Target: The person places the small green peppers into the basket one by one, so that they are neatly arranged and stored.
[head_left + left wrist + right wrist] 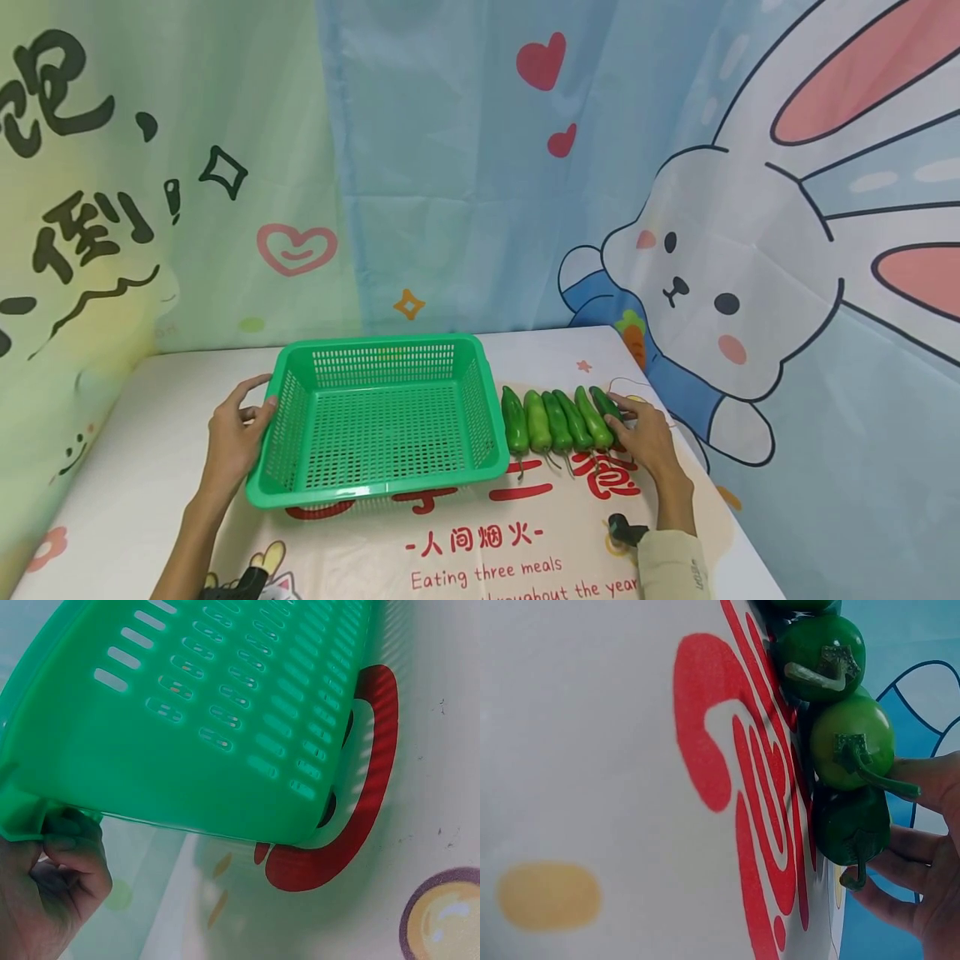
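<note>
A green plastic basket (375,493) with slotted walls stands on the table, nothing inside it. My left hand (236,437) holds its left rim; in the left wrist view, curled fingers (79,859) grip the rim at a corner. To the right of the basket, several green chili peppers (556,423) lie side by side in a row, stems toward me. At the row's right end, my right hand (648,437) has thumb and fingers around the last dark green pepper (853,825). A lighter green pepper (853,742) lies against it.
A printed mat (480,575) with red characters and English words covers the white table (135,433). Behind it hangs a cartoon backdrop (450,167) with a white rabbit. Dark wrist-worn devices show near both wrists.
</note>
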Motion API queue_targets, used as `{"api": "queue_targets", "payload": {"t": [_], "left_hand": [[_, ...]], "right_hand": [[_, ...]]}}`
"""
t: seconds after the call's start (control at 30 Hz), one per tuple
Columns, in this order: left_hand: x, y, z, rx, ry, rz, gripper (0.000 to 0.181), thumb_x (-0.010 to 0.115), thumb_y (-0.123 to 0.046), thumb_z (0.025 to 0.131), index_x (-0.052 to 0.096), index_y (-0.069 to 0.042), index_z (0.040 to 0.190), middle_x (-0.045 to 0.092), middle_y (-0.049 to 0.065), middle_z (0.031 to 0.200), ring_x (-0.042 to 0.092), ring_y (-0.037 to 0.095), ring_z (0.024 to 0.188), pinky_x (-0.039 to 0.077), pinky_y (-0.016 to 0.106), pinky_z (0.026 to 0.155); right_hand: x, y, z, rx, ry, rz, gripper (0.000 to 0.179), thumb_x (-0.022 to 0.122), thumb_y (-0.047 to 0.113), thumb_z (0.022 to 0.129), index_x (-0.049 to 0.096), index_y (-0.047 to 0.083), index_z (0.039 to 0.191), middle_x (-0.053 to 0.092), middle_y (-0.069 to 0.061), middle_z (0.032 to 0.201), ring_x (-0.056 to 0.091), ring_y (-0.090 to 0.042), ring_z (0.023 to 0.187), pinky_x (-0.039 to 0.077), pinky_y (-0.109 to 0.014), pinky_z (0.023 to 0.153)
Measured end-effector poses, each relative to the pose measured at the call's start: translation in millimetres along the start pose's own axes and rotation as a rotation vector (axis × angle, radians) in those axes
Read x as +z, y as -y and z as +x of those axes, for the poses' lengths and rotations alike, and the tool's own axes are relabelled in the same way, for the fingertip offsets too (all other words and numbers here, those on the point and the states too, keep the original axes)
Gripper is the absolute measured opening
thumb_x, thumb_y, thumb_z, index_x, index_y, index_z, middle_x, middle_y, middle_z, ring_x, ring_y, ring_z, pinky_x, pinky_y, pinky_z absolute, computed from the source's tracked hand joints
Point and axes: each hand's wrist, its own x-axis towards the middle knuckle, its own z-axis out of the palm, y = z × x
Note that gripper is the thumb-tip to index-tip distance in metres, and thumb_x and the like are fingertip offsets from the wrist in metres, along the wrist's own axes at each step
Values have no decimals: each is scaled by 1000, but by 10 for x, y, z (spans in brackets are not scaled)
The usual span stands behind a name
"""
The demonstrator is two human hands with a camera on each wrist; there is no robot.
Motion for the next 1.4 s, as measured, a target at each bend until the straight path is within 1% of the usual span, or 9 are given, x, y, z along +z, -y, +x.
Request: {"api": "queue_targets", "payload": {"t": [0.23,0.4,0.63,0.8,0.93,1.0,1.17,1.4], "left_hand": [[2,1,-4,-4,2,-5,46,59,-17,114,53,0,156,73,14,71,59,2,48,50,23,47],[1,1,-4,-4,3,-8,46,59,-17,114,53,0,156,74,16,73,61,2,49,50,23,47],[-4,-9,-6,1,4,-8,46,59,-17,114,53,1,156,75,18,74,61,1,49,51,23,47],[-5,-15,-8,2,3,-1,46,59,-16,114,53,1,156,75,21,76,61,1,50,51,23,47],[-3,-26,-9,-2,5,-5,46,58,-16,114,52,2,157,75,23,78,62,1,50,52,23,47],[-2,-30,-10,-2,5,-6,46,58,-16,115,51,2,157,75,23,78,62,1,50,52,23,47],[-5,-31,-11,2,3,-3,46,58,-16,115,52,2,157,74,22,76,61,1,49,51,23,46],[-2,-35,-9,-10,5,-4,46,58,-16,115,51,1,157,74,22,77,61,2,50,51,23,47]], "right_hand": [[18,1,5,-27,1,1,47,70,11,106,65,8,152,70,-30,135,71,-48,119,61,-62,97],[26,4,10,-20,9,4,46,70,11,106,65,10,151,70,-30,133,71,-47,118,61,-61,95],[25,10,28,-24,15,-8,43,70,10,105,68,9,148,71,-31,132,72,-45,114,60,-54,90],[34,10,35,-46,6,0,43,70,8,104,69,7,147,73,-30,127,73,-45,111,62,-55,90],[36,11,30,-50,-2,30,42,70,6,103,69,5,146,72,-29,124,74,-46,110,62,-59,94],[30,8,29,-40,-1,51,42,71,6,104,70,5,145,72,-29,125,75,-46,111,62,-60,96],[39,-14,47,-17,-10,92,40,71,6,103,72,5,143,72,-31,129,74,-47,112,62,-60,96],[58,-42,71,10,-26,128,38,72,5,102,74,4,140,73,-32,130,74,-46,113,64,-56,95]]}}
